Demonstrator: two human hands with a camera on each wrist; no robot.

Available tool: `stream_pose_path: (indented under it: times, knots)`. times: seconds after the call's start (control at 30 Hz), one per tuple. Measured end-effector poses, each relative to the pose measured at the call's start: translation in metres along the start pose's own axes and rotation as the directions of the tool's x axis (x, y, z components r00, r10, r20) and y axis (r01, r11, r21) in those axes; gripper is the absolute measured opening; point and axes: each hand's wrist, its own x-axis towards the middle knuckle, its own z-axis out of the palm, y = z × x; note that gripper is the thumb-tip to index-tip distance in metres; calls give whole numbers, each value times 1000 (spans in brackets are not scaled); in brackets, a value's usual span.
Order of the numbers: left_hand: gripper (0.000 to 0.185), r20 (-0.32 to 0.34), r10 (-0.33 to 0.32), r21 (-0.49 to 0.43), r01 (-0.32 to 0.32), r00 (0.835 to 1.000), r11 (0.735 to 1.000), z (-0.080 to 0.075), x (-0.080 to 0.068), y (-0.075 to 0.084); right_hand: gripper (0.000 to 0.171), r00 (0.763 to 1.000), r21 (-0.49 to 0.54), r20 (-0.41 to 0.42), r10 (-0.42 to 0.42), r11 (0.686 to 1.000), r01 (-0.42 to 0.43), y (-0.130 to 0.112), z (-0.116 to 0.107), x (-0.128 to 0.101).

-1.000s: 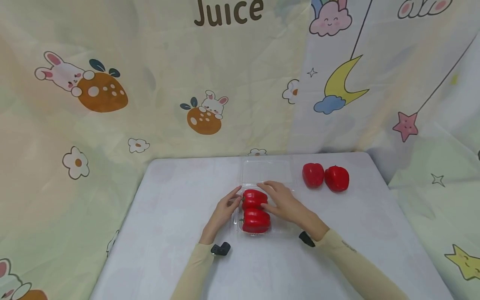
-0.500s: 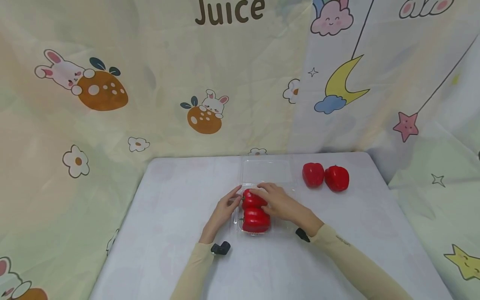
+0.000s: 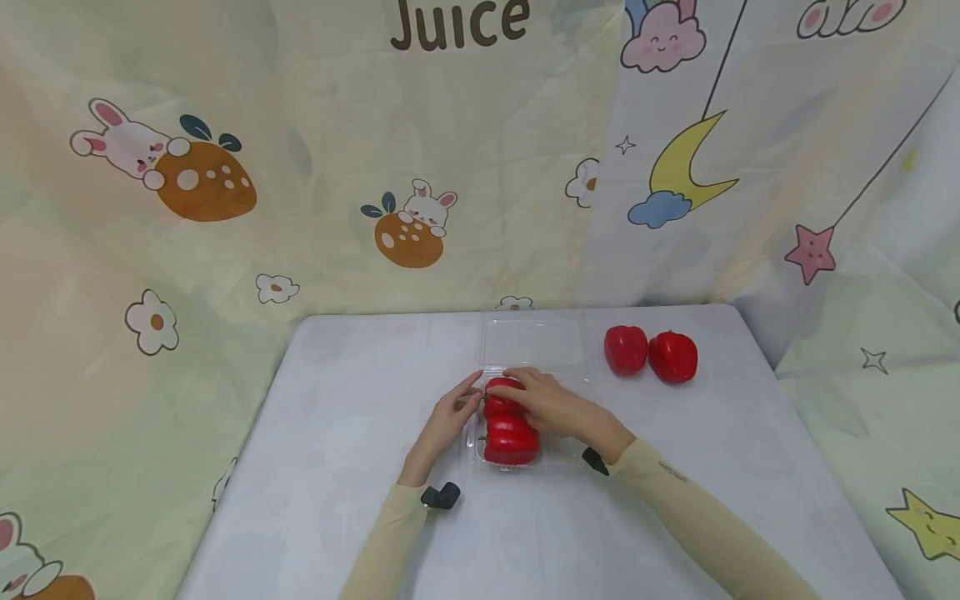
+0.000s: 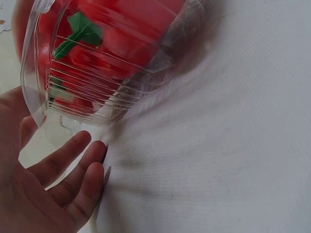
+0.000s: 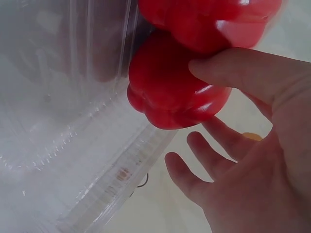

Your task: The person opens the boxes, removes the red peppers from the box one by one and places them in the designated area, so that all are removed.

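Two peppers sit in the clear tray (image 3: pixel 480 446) at frame centre, just below mid-height in head view: far pepper (image 3: pixel 501 398), near pepper (image 3: pixel 512 442), touching each other. My right hand (image 3: pixel 558 406) lies over the far pepper from the right, fingers relaxed and spread, thumb pressing its side in wrist cam; no real pinch. My left hand (image 3: pixel 448 417) is at the tray's left edge, fingers straight, tips at the wall; can't tell if they actually touch. Left wrist cam shows a green stem (image 4: pixel 77 33) through the ribbed plastic. Tray lid (image 3: pixel 534 342) lies flat, open, just above the tray. Two more peppers (image 3: pixel 651 353) sit side by side, touching, on the table (image 3: pixel 337 467) to the upper right, well apart from both hands.
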Motion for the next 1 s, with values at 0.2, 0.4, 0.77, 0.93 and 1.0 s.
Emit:
stream_pose_path:
  times: [0.2,0.4,0.77,0.93,1.0]
  knots:
    - [52,2,1,-6,-1,1000,1000,-1,0,0,95,1000,-18,7,-25,1000,25,-1,-1,4]
    - [52,1,2,-3,-2,1000,1000,-1,0,-1,96,999,-40,1,-37,999,37,1,0,8]
    - [52,1,7,-8,-7,1000,1000,-1,0,0,94,999,-9,30,-32,999,33,6,3,11]
    - [52,0,9,-9,-9,1000,1000,0,0,0,94,998,10,55,-37,999,37,5,2,13]
    - [52,1,12,-11,-12,1000,1000,0,0,0,92,998,18,56,-37,999,36,6,2,13]
